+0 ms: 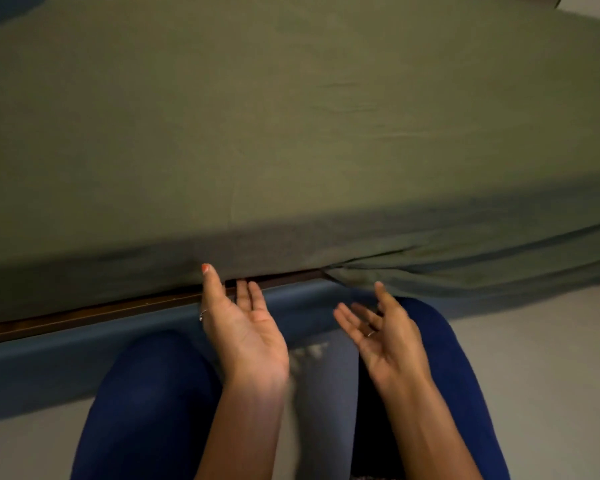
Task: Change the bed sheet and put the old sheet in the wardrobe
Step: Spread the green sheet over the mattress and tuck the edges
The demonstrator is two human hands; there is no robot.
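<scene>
Left hand (245, 327) fingertips hidden under sheet (291, 133); sheet cut off at edges.

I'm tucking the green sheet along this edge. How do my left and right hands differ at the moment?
The left hand has its fingertips slid into the gap under the mattress edge; the right hand hangs apart from it, touching nothing. The left hand sits where the green sheet is already tucked; the right hand sits below the stretch that hangs loose over the blue bed frame. Both are palm up, fingers relaxed, gripping nothing.
</scene>
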